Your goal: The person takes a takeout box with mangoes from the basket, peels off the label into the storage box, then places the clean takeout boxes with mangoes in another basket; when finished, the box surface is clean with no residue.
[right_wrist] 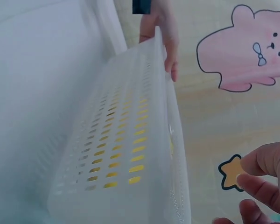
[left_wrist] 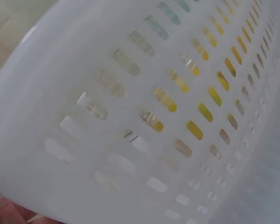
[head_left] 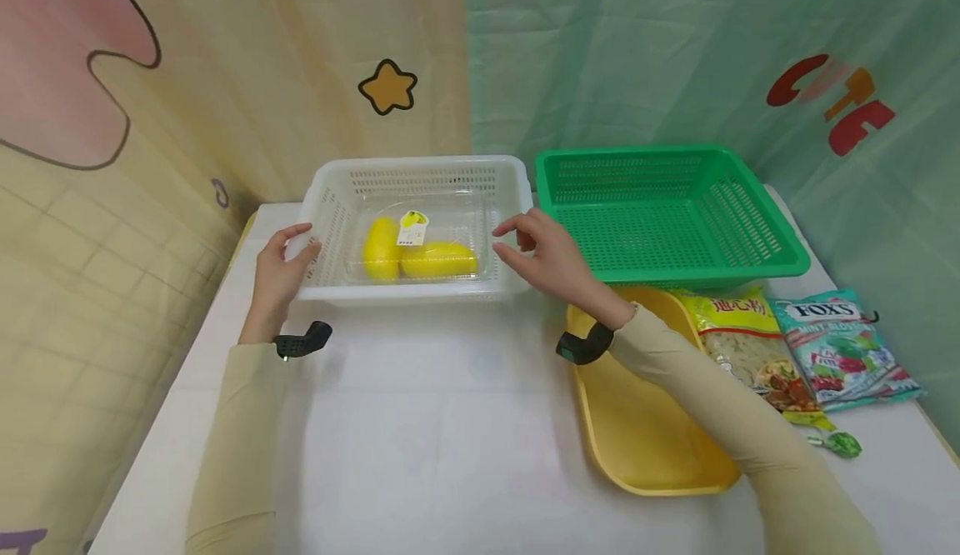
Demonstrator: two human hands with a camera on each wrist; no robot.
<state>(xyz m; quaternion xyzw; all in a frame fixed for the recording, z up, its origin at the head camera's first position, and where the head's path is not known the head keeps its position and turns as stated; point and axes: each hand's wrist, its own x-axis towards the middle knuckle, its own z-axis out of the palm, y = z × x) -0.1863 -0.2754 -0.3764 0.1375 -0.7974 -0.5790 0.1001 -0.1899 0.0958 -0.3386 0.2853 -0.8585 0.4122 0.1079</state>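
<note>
Two sleeves (head_left: 242, 447) (head_left: 705, 392), two hands (head_left: 281, 273) (head_left: 549, 259) (one basket (head_left: 412, 292) between)

A green slotted basket (head_left: 630, 238) stands on the white counter (head_left: 420, 438), a yellow tray (head_left: 637, 422) just in front of it. Right of the tray lie a yellow-topped food packet (head_left: 750, 355) and a teal FOX'S bag (head_left: 843, 351), with a green-headed item (head_left: 843, 444) near them. Behind hangs a curtain (head_left: 525, 80) printed with an orange star (head_left: 387, 87) and CUTE lettering (head_left: 855, 90).
</note>
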